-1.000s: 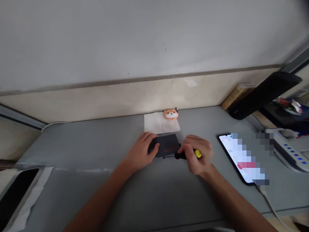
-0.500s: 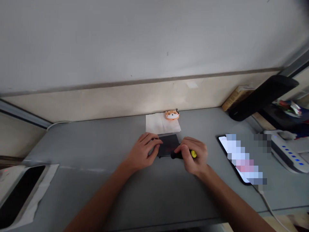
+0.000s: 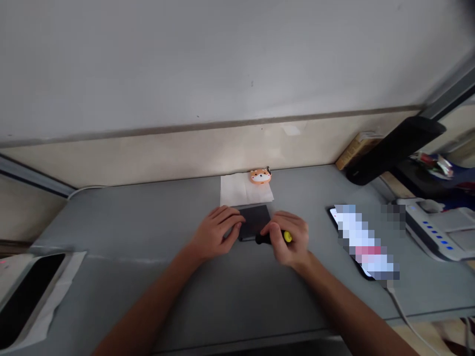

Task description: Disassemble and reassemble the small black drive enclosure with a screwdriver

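A thin dark square slab [image 3: 255, 221] lies flat on the grey desk in front of me. My left hand [image 3: 219, 231] grips its left edge, with the thumb at the near corner and the fingers curled over the side. My right hand [image 3: 288, 236] is closed around a black-handled tool [image 3: 264, 239] with a yellow part at its right end. The tool lies across the slab's near right corner; its working tip is not visible, so its exact kind is unclear.
Behind the slab, an orange animal-face case [image 3: 260, 176] rests on white paper [image 3: 237, 189]. To the right are a lit phone [image 3: 365, 247] with a cable, a white power strip [image 3: 432, 232], a black cylinder [image 3: 395, 151] and a book [image 3: 358, 148]. A dark phone-like device [image 3: 33, 296] lies left.
The whole view has shifted slightly, so everything sits a little further left. Both hands keep nearly the same hold and place over the slab.
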The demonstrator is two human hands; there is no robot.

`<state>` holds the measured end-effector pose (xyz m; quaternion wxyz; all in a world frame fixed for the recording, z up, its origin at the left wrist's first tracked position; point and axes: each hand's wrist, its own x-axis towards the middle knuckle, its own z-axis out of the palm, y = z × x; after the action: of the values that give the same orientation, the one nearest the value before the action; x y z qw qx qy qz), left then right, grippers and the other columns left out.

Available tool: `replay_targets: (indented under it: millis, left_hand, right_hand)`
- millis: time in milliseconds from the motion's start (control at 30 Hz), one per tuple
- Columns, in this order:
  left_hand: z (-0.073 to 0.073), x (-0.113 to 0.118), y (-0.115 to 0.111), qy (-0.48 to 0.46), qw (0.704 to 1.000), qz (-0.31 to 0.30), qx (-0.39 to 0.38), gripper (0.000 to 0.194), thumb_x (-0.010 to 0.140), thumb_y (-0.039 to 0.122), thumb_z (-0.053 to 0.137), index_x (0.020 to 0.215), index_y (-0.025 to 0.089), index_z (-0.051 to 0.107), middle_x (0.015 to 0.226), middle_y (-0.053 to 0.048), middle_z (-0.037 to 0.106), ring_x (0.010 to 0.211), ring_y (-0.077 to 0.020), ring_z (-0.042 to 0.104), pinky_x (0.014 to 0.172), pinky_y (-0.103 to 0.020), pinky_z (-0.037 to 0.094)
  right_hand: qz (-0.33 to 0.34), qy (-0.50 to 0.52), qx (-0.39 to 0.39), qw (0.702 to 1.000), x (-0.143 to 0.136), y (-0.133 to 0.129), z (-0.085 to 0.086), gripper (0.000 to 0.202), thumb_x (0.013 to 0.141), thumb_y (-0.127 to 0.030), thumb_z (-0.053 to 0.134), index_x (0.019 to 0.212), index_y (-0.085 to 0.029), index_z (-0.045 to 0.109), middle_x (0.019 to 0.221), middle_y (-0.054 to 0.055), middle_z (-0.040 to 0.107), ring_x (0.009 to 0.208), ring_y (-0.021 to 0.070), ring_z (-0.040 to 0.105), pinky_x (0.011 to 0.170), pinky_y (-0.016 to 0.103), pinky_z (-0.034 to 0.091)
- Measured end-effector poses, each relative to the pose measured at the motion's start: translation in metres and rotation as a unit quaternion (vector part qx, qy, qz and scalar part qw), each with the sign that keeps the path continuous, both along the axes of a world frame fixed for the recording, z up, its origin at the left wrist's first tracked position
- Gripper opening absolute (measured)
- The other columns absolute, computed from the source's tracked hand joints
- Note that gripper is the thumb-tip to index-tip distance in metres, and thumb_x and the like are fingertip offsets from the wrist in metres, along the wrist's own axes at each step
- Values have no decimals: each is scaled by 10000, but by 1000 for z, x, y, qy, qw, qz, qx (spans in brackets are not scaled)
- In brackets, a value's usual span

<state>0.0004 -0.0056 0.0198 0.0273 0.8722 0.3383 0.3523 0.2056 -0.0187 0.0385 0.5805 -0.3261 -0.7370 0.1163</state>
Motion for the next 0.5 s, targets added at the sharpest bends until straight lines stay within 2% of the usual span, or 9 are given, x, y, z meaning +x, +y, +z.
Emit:
replay_targets:
  millis: [100, 200, 333, 500]
  left_hand:
    - [-3, -1, 1, -4, 1000, 16, 0, 226, 998, 131, 466, 958, 199, 678, 878, -53, 733, 832, -184, 690, 809, -328, 581]
    - [-6, 0, 3, -10, 1000, 23, -4, 242, 990, 126, 457, 924, 207, 676, 844, -46, 734, 801, -178, 691, 789, -328, 586]
    - [-8, 1, 3, -27, 999, 19, 6, 230, 965, 104, 474, 895, 207, 667, 804, -39, 734, 757, -172, 688, 770, -325, 591]
    - [-10, 1, 2, -23, 999, 23, -13, 241, 953, 106, 477, 895, 217, 683, 808, -34, 743, 765, -176, 697, 787, -339, 599]
  right_hand:
    - [-10, -8, 21, 1000, -1, -3, -1, 321, 878, -74, 472, 599, -208, 557, 466, -20, 572, 414, 106, 463, 468, 264, 361]
    - [-25, 0, 20, 999, -1, -4, -1, 307, 866, -58, 474, 614, -211, 557, 477, -18, 588, 422, 111, 464, 471, 270, 367]
    - [-11, 1, 33, 999, -1, -5, 0, 283, 849, -52, 492, 627, -214, 560, 483, -21, 592, 423, 113, 465, 474, 277, 368]
    - [-39, 12, 30, 999, 0, -4, 0, 294, 846, -50, 480, 617, -218, 554, 467, -21, 569, 410, 115, 444, 467, 289, 348]
